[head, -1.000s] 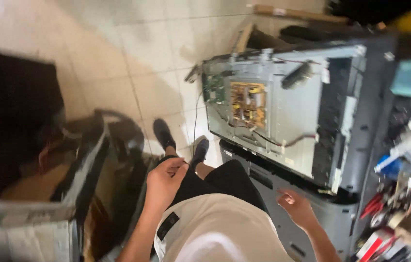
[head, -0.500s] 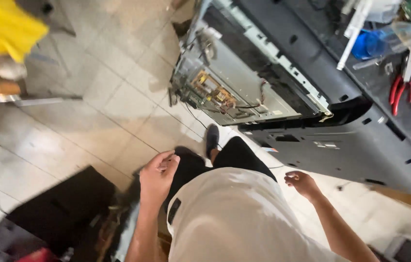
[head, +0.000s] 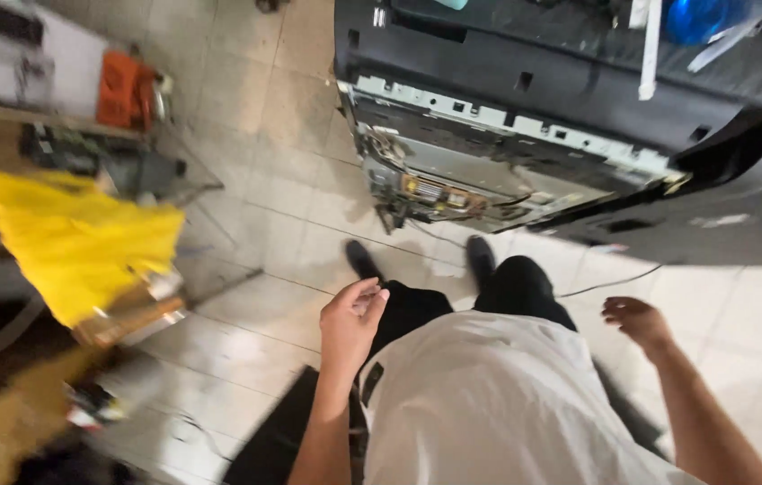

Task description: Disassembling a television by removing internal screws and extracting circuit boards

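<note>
The whole view has swung round in the last second: the opened flat-screen chassis (head: 489, 171), which a moment ago filled the right of the view upright, now lies ahead and above the feet, its metal back plate and circuit boards facing the person, with the black rear cover (head: 713, 207) leaning against it on the right. That is the camera turning, not the set; it looks to be standing on the tiled floor (head: 246, 224) where it was. A yellow cloth (head: 75, 233) has come into view on the left, draped over clutter beside a low bench.

Down to the person: white shirt, dark trousers, both shoes planted just short of the chassis. The left hand (head: 351, 319) hangs at the hip as before, fingers curled in loosely; the blur makes it hard to say, but nothing seems to be pinched there. The right hand (head: 637, 319) is out to the side, half open, palm down, holding nothing. Neither hand touches the chassis; both remain well short of it.
</note>
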